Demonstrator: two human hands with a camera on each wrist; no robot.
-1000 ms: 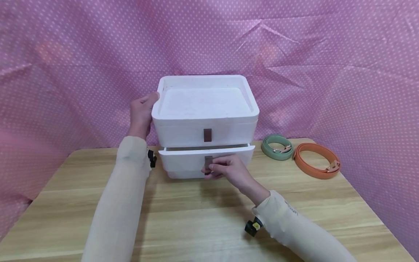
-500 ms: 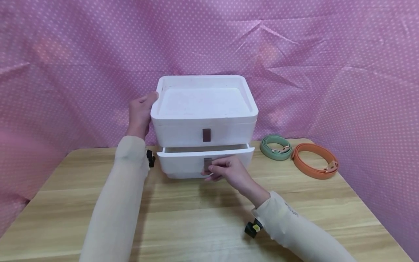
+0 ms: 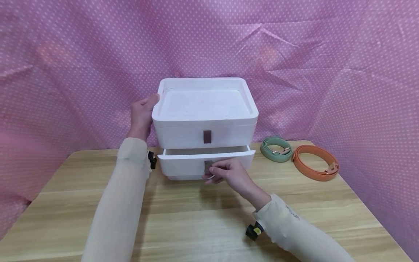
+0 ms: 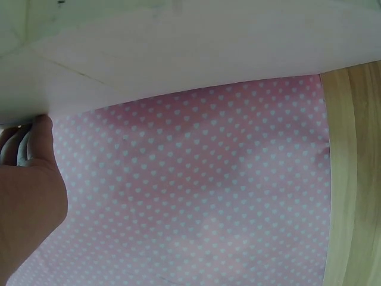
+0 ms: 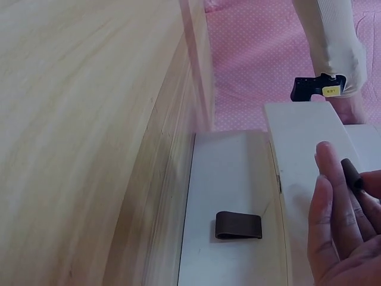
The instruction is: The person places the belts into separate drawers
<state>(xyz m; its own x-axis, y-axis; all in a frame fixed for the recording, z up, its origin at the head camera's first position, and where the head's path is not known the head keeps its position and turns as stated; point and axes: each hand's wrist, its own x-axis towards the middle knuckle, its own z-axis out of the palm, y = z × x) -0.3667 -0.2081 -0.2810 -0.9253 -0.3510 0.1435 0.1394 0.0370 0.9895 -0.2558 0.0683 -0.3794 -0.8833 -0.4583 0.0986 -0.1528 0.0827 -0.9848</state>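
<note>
A white drawer unit point(image 3: 205, 135) with a tray-like top stands on the table. Its middle drawer point(image 3: 183, 166) is partly pulled out, and a strip of its inside shows. At that drawer's front, my right hand point(image 3: 235, 175) pinches the brown pull tab point(image 3: 207, 166) between thumb and fingers; the right wrist view shows this tab from the side. Below it is the bottom drawer with its own brown tab point(image 5: 238, 226). My left hand point(image 3: 141, 115) grips the unit's upper left side, thumb at the rim. In the left wrist view the left fingers point(image 4: 40, 140) bend against the white wall.
A coiled green belt point(image 3: 270, 155) and a coiled orange belt point(image 3: 307, 173) lie right of the unit on the wooden table point(image 3: 183, 222). Pink dotted cloth point(image 3: 209, 40) hangs behind and at both sides. The upper drawer point(image 3: 180, 137) is closed.
The middle drawer has slid a little farther out toward me, with my right hand holding its tab. My left hand stays on the unit's side.
</note>
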